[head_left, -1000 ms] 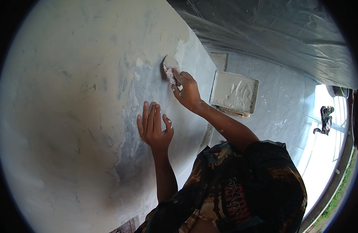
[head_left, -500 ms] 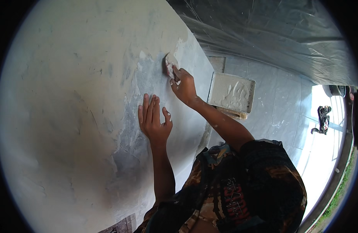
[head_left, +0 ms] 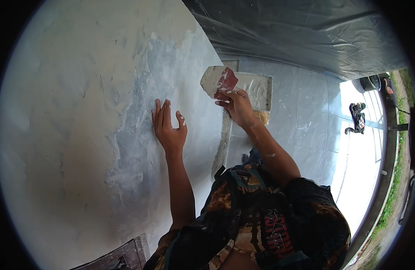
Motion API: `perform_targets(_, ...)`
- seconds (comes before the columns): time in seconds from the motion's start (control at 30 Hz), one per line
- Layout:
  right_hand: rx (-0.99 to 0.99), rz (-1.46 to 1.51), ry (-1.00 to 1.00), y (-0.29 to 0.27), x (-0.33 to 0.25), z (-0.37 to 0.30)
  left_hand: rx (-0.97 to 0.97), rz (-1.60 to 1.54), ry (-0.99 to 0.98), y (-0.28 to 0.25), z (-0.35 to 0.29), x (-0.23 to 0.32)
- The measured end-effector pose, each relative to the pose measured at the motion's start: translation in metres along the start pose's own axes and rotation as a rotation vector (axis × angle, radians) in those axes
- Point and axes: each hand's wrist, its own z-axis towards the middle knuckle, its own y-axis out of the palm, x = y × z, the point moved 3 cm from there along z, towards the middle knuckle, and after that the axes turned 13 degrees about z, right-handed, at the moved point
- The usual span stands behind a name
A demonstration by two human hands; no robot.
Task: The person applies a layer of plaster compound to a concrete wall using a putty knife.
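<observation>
My left hand [head_left: 169, 130] rests against the wall [head_left: 72, 135], its fingers stretched upward and dabs of white putty on the thumb. Off to the right, my right hand [head_left: 240, 107] grips a flat putty spreader [head_left: 218, 82] by its lower edge. That spreader is red where bare, with pale putty smeared over most of its face, and it is held away from the wall. Grey, unevenly coated patches [head_left: 140, 103] run down the wall beside my left hand, between paler coated areas. Behind the spreader, a shallow rectangular tray [head_left: 270, 92] holds white putty.
Dark plastic sheeting [head_left: 306, 36] hangs along the upper right. The grey tiled floor [head_left: 306, 117] carries white splashes. A crumpled black item [head_left: 356, 118] lies in the bright area, with a dark bucket [head_left: 368, 83] beyond it. A brown framed piece [head_left: 120, 256] shows at the lower left.
The spreader has come off the wall and moved right, turned so its putty-covered face shows, in front of the tray. My left hand stays on the wall; the view has shifted.
</observation>
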Motion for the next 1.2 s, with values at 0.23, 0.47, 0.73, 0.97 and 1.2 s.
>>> perform_targets(0.23, 0.137, -0.027, -0.015, -0.048, -0.006, -0.017, -0.095, -0.087, -0.017, 0.027, -0.019, 0.017)
perform_targets(0.47, 0.319, -0.142, -0.008, -0.132, -0.016, 0.004, -0.297, -0.168, -0.024, 0.085, -0.028, 0.046)
perform_targets(0.73, 0.567, -1.048, 0.028, -0.304, -0.034, 0.035, -0.572, -0.240, -0.012, 0.186, -0.068, 0.084)
perform_targets(0.97, 0.363, -1.696, -0.020, -0.355, 0.005, 0.053, -0.767, -0.310, -0.067, 0.246, -0.129, 0.116)
perform_targets(1.2, 0.050, -2.178, 0.045, -0.409, 0.050, 0.066, -0.929, -0.355, -0.143, 0.271, -0.169, 0.141)
